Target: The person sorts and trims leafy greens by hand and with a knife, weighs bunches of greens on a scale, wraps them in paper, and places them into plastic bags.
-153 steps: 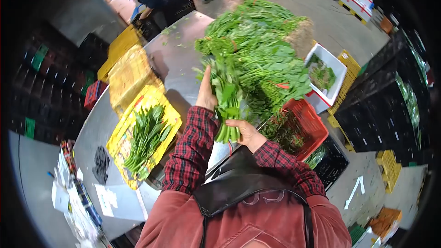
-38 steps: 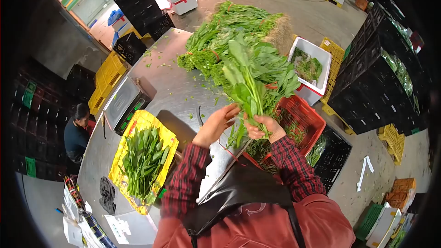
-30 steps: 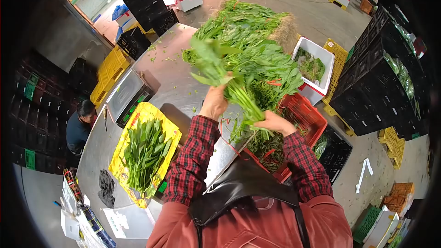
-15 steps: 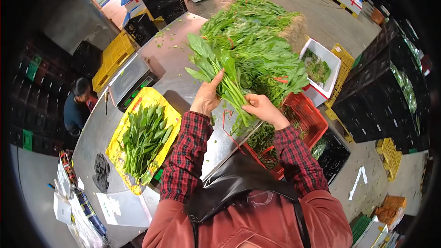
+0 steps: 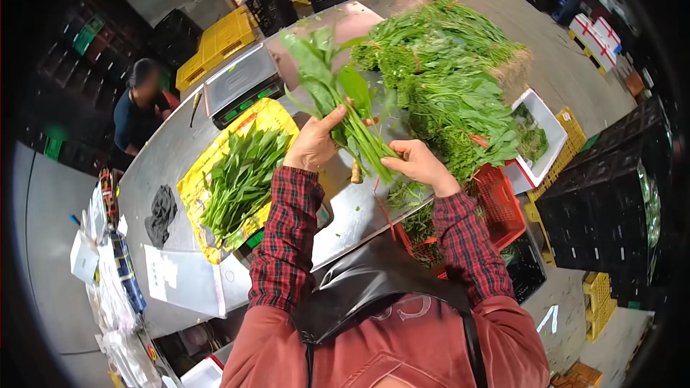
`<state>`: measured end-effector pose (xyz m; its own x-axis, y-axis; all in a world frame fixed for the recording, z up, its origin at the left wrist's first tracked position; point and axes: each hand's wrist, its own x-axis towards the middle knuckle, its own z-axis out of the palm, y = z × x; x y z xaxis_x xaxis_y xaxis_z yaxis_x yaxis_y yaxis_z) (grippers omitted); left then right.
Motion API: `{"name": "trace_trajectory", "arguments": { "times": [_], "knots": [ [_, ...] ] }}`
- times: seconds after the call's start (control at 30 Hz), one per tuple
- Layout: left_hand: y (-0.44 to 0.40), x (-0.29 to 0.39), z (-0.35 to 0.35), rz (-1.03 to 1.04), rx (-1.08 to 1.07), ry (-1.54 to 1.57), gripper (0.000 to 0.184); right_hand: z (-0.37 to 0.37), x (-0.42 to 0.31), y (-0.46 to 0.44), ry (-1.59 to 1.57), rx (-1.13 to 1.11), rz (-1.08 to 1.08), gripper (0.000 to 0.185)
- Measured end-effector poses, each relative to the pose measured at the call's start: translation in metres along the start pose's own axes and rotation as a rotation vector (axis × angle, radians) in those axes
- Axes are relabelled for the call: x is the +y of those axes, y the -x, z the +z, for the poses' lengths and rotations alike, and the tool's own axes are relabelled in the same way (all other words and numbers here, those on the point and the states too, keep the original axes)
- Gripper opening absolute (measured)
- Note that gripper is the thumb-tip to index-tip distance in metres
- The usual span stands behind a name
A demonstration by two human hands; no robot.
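Observation:
A loose bunch of leafy green stems point(image 5: 363, 145) is held over the metal table point(image 5: 345, 226), its leaves pointing up and left. My left hand point(image 5: 316, 140) is closed around the middle of the bunch, thumb on top. At the lower stem ends, my right hand point(image 5: 420, 165) pinches the bunch between thumb and fingers. To the left, a pile of cut greens point(image 5: 244, 179) lies on a yellow sheet point(image 5: 192, 205). Beyond my right hand is a large heap of greens point(image 5: 453, 79), with red ties on some bundles.
A scale point(image 5: 241, 82) stands at the table's far left edge. Beside the right edge are a red crate point(image 5: 499, 205) and a white foam box point(image 5: 553, 133). A dark cloth point(image 5: 161, 215) lies at left. Another person point(image 5: 140, 108) is beyond the table's left side.
Since the earlier frames the view has swung, shifting the table and heap rightward. Compared with about five seconds ago, the pile on the yellow sheet is larger. Both hands still grip the stems.

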<state>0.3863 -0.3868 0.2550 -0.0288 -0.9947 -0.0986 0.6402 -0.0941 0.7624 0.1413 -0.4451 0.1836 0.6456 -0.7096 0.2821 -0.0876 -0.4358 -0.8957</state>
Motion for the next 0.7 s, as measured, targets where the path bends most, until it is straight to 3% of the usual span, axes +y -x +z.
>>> {"name": "trace_trajectory", "arguments": {
  "times": [0.07,0.1,0.27,0.3,0.4,0.43,0.5,0.53,0.63,0.67,0.7],
  "knots": [
    [0.008,0.010,-0.002,-0.025,-0.010,-0.085,0.031,0.013,0.009,-0.012,-0.293,-0.201,0.239,0.039],
    [0.010,0.014,-0.007,-0.006,0.008,-0.079,0.031,0.011,0.009,-0.014,-0.291,-0.227,0.233,0.039],
    [0.033,0.038,-0.043,0.071,0.137,0.044,0.027,-0.018,0.047,0.007,0.093,-0.283,0.568,0.043],
    [0.039,0.043,-0.047,0.104,0.129,0.107,0.027,-0.013,0.043,0.002,0.094,-0.301,0.559,0.043],
    [0.050,0.048,-0.051,0.132,0.122,0.139,0.027,0.007,0.028,-0.008,0.712,0.151,-0.080,0.062],
    [0.054,0.049,-0.047,0.114,0.117,0.105,0.027,0.021,0.015,-0.018,0.707,0.141,-0.078,0.062],
    [0.060,0.045,-0.042,0.097,0.120,0.073,0.027,0.047,-0.009,-0.043,-0.091,-0.088,-0.054,0.075],
    [0.059,0.042,-0.037,0.119,0.117,0.063,0.028,0.052,-0.006,-0.046,-0.093,-0.102,-0.062,0.075],
    [0.065,0.036,-0.034,0.220,0.179,0.032,0.031,0.098,0.002,-0.054,-0.497,-0.728,0.060,0.055],
    [0.060,0.031,-0.041,0.209,0.192,0.038,0.033,0.113,-0.002,-0.051,-0.508,-0.780,0.044,0.055],
    [0.060,0.024,-0.053,0.195,0.202,0.047,0.036,0.124,-0.004,-0.041,-0.683,-0.745,0.276,0.042]
  ]
}}
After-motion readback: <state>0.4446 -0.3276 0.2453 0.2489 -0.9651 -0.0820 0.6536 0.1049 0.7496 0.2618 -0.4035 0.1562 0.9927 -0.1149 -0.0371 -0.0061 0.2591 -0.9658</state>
